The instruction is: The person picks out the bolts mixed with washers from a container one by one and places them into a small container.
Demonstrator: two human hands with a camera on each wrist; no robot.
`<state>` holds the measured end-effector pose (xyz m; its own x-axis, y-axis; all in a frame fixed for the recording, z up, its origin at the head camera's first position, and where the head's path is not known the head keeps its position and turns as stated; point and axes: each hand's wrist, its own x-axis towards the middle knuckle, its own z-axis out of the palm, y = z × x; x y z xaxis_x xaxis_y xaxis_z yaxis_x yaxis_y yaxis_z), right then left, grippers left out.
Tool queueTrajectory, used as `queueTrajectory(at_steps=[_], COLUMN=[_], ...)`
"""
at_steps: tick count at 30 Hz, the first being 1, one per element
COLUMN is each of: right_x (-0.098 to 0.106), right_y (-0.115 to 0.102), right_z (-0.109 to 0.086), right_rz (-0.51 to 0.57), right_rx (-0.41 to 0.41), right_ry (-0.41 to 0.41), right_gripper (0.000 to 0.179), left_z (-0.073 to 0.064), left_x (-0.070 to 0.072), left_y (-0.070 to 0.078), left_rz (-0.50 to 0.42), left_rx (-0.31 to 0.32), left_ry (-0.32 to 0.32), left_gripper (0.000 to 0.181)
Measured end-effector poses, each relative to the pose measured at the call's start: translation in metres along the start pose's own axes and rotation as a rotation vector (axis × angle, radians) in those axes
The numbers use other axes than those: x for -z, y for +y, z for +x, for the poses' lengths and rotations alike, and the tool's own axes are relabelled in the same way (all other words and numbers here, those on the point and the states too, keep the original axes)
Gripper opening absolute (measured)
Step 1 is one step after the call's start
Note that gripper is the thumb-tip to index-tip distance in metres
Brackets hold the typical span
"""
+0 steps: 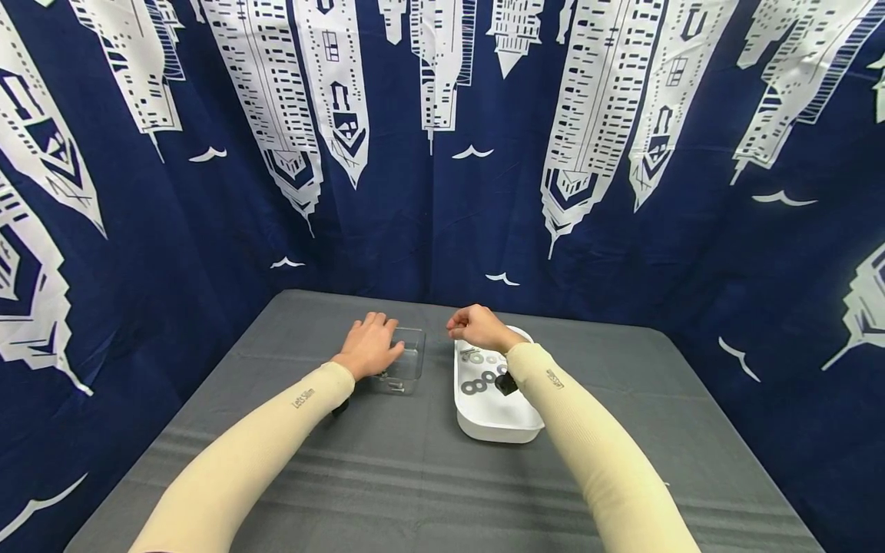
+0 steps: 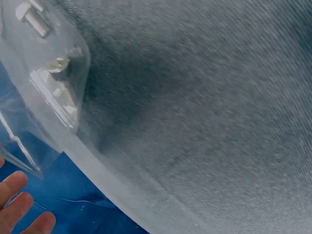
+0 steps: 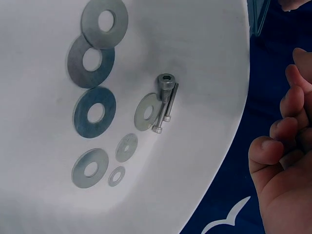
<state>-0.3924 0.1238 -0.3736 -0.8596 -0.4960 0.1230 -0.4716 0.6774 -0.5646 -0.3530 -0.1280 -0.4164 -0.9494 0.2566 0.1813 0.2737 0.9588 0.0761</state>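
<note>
My left hand [image 1: 372, 346] is over the near-left part of a clear plastic box [image 1: 413, 365], fingers spread and fairly straight. In the left wrist view, a hex bolt [image 2: 35, 20] and a socket-head bolt [image 2: 60, 73] lie in this box. My right hand [image 1: 478, 327] is above the far-left end of a white tray [image 1: 499, 418], its fingers curled in toward the thumb. Whether something small is between those fingers I cannot tell. Inside the tray are several flat washers [image 3: 95, 113], a socket-head screw [image 3: 166, 83] and two thinner screws [image 3: 158, 128].
Both containers stand side by side on a grey cloth-covered table [image 1: 387, 476], a narrow strip of cloth between them. A dark blue curtain [image 1: 429, 223] with white buildings hangs behind the table's far edge. Dark wrist cameras [image 1: 506, 383] are worn under the forearms.
</note>
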Motion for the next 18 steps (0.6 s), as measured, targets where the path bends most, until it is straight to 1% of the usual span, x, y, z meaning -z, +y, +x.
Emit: queueTrajectory(at_steps=[4,9,12,18], right_x=[0.001,0.001,0.003,0.003], right_y=[0.003,0.008,0.011,0.018], right_z=[-0.003,-0.005,-0.008,-0.012], right_rz=[-0.018,-0.002,0.01,0.005], right_rx=[0.012,-0.008,-0.022,-0.021], right_ry=[0.009,0.01,0.012,0.022], right_gripper=[0.017,0.015,0.016,0.014], left_z=[0.001,0.003,0.005,0.009], left_x=[0.0,0.001,0.0,-0.003], left_y=[0.006,0.015,0.021,0.03], left_rz=[-0.017,-0.048,-0.051,-0.051], left_rx=[-0.009,-0.015,-0.021,-0.038], left_ry=[0.015,0.017,0.011,0.027], left_gripper=[0.055,0.055,0.055,0.055])
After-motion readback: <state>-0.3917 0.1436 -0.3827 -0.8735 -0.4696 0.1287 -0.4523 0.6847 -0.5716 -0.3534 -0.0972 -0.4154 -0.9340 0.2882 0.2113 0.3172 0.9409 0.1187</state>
